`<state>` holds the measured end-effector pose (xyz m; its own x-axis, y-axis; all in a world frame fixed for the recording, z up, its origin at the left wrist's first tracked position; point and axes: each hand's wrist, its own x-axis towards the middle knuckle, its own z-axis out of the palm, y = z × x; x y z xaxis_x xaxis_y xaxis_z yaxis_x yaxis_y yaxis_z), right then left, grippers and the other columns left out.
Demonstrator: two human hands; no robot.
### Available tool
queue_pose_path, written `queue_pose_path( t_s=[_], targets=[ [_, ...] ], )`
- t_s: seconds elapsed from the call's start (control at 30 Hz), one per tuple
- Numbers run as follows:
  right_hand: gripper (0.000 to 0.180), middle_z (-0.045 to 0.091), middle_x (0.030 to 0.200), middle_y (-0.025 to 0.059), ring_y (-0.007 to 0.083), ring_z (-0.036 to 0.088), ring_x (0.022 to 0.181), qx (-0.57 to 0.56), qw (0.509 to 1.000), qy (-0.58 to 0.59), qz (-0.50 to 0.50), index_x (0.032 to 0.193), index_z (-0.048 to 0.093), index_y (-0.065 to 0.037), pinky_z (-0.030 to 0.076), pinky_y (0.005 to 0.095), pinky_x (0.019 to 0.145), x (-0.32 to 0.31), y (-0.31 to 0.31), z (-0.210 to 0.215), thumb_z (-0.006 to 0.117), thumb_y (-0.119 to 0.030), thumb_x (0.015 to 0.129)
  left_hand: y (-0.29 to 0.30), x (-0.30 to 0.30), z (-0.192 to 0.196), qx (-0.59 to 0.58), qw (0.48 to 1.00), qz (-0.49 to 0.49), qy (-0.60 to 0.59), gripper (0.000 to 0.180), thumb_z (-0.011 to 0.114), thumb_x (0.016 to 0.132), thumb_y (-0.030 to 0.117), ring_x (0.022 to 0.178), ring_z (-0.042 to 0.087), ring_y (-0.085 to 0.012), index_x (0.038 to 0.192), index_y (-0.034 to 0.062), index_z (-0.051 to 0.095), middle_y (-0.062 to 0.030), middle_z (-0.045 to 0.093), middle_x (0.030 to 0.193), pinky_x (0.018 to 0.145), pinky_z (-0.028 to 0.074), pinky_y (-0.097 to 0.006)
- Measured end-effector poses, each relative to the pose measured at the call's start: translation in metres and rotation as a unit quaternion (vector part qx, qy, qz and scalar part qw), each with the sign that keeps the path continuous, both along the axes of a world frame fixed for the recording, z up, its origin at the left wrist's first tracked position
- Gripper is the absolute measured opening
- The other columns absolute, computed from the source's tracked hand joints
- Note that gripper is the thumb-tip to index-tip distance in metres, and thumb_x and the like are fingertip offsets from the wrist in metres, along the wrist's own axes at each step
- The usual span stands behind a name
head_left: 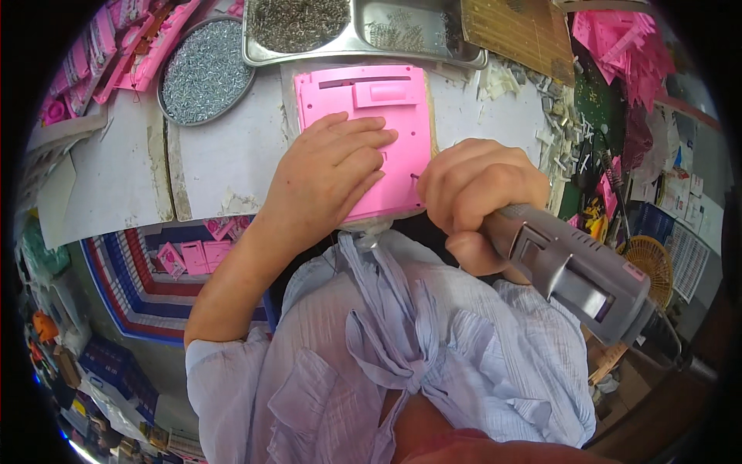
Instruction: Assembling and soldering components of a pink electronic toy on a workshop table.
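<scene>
Head view, taking the smooth pink plastic panel (407, 155) as clock centre: at eight o'clock a striped basket (139, 309) holds moulded pink parts (204, 257); at ten, a round dish (185, 122) is heaped with shiny silver screws (202, 73). My left hand (332, 165) lies palm-down across the panel, fingers slightly spread. That rectangular, slotted panel sits just before my chest. At twelve, a steel tray (357, 35) holds small dark metal pieces (297, 23). At four, my right hand (481, 189) curls its fingers around a grey electric screwdriver (580, 274), hiding the tip.
</scene>
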<state>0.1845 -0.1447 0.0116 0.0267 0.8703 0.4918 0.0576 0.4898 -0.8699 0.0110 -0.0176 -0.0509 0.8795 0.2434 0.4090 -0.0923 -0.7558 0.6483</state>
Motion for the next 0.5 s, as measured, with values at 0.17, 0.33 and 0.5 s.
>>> queue_pose_path(
  t_s=[0.17,0.33,0.5],
  targets=[
    [0.017,0.057,0.061,0.0041,0.0212,0.057,0.049,-0.027,0.998,0.043,0.029,0.080,0.059,-0.006,0.050,0.0348,0.051,0.010,0.003,0.004,0.076,-0.005,0.082,0.001,0.001,0.001,-0.012,1.000,-0.005,0.006,0.013,0.072,0.088,0.012,0.120,0.064,-0.0294,0.095,0.0037,0.064,-0.0103,0.071,0.122,0.105,0.048,-0.049],
    [0.019,0.058,0.062,0.0041,0.0220,0.060,0.054,-0.026,0.999,0.018,-0.041,0.079,0.060,-0.005,0.051,0.0327,0.054,0.025,0.021,0.001,0.079,-0.006,0.080,0.003,0.000,0.001,-0.021,1.000,-0.005,0.011,0.013,0.072,0.088,0.012,0.120,0.064,-0.0292,0.095,0.0035,0.065,-0.0108,0.071,0.122,0.105,0.048,-0.048],
    [0.031,0.055,0.058,0.0043,0.0198,0.054,0.048,-0.049,0.996,-0.009,-0.074,0.077,0.052,-0.008,0.051,0.0376,0.053,0.020,0.024,-0.003,0.076,-0.023,0.090,0.002,0.001,0.002,-0.025,1.000,-0.001,0.017,0.013,0.072,0.087,0.012,0.120,0.065,-0.0283,0.095,0.0035,0.066,-0.0103,0.071,0.122,0.105,0.048,-0.048]
  ],
)
